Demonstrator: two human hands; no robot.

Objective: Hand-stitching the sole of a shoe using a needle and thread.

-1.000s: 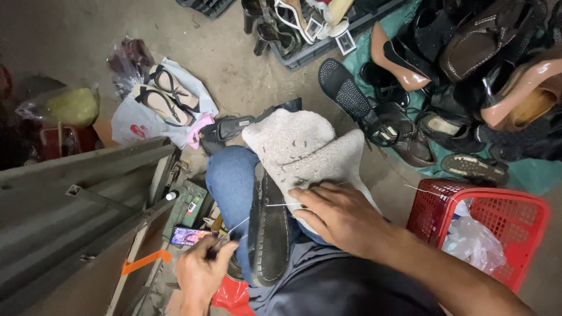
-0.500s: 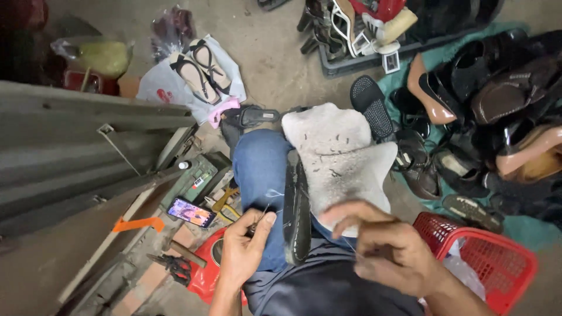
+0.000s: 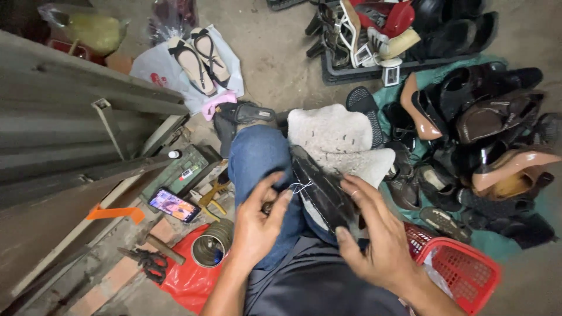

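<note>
A black shoe (image 3: 321,188) lies sole-up across my lap, over a dirty white cloth (image 3: 338,140) on my knees. My right hand (image 3: 374,234) grips the shoe from its right side, fingers curled over the sole. My left hand (image 3: 257,219) is beside the shoe's left edge, fingers pinched on a thin white thread (image 3: 300,188) that runs to the sole's rim. I cannot see whether a needle is in the fingers.
A red basket (image 3: 462,269) stands at my right. Many shoes (image 3: 492,129) lie on a green sheet and in a black tray (image 3: 374,70). On the left are a phone (image 3: 174,205), a tin can (image 3: 212,246), scissors (image 3: 149,263), a hammer (image 3: 161,247), sandals on a bag (image 3: 196,55).
My view has shifted left. The left hand rose from beside the shoe to the sole's edge and now pinches the thread. The right hand slid down along the shoe.
</note>
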